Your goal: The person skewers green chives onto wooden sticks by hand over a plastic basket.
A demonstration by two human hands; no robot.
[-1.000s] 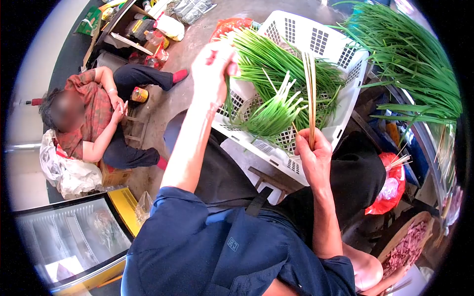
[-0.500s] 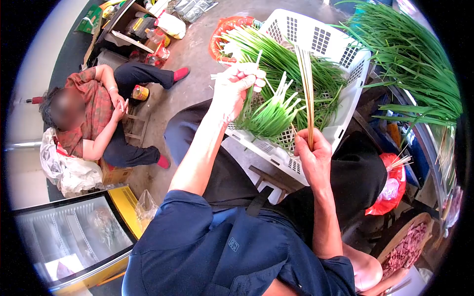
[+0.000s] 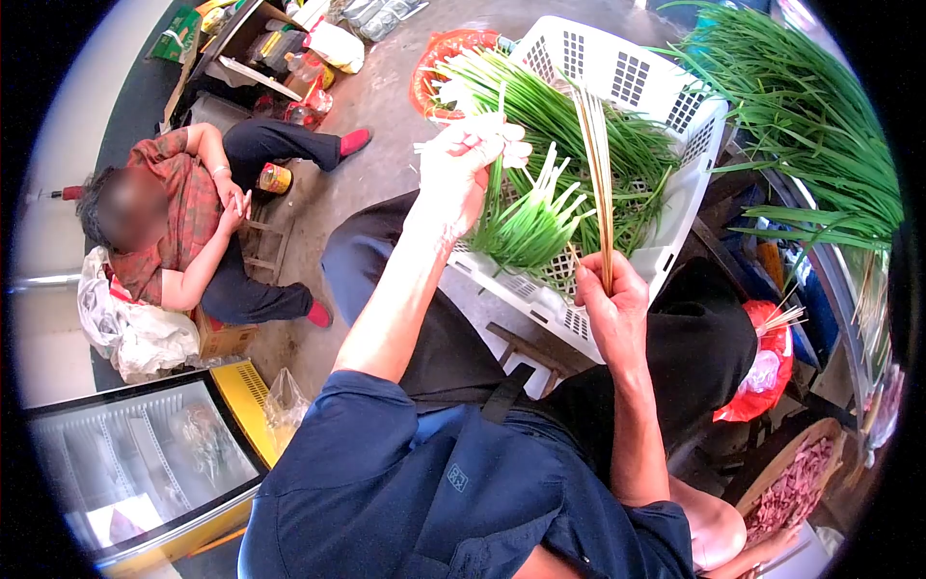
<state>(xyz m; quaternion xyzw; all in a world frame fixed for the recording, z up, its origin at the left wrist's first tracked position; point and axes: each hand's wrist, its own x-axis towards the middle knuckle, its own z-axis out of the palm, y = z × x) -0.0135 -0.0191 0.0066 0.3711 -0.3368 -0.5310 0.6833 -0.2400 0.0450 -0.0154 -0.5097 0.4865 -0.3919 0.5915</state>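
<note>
My left hand (image 3: 465, 172) is closed over the basket, pinching a few pale-ended chive stalks (image 3: 501, 104). A thin bundle of wooden skewers (image 3: 601, 188) rises from my closed right hand (image 3: 617, 301), and one short tip pokes out to its left. Between my hands, a bunch of cut chives (image 3: 532, 227) lies with its whitish ends up. Behind it, longer garlic chives (image 3: 569, 114) spread across the white plastic basket (image 3: 690, 207), partly hidden by the skewers.
More chives (image 3: 801, 125) are heaped at the upper right. At lower right, a round basket holds meat pieces (image 3: 791, 487), with a red bag (image 3: 772, 372) above it. A seated person (image 3: 183, 212) is on the left, beyond a glass-topped freezer (image 3: 145, 463).
My left fingers have shifted slightly around the chive stalks. My right hand and the skewers stay almost still.
</note>
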